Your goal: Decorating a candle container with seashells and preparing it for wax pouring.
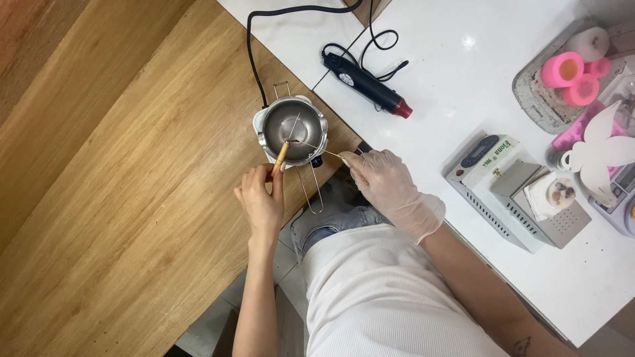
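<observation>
A small steel melting pot (pixel 292 130) with wire handles stands on the wooden table (pixel 132 198) near its edge. My bare left hand (pixel 261 198) holds a thin wooden stick (pixel 281 158) whose tip dips into the pot. My right hand (pixel 387 185), in a clear glove, pinches one end of a thin pale string (pixel 317 148) that runs leftward into the pot. Both hands sit just below the pot.
A black heat gun (pixel 367 86) with a red tip and coiled cable lies on the white table (pixel 463 39). A grey scale (pixel 503 185) stands to the right. A tray (pixel 542 99) with pink and white round moulds sits at the upper right.
</observation>
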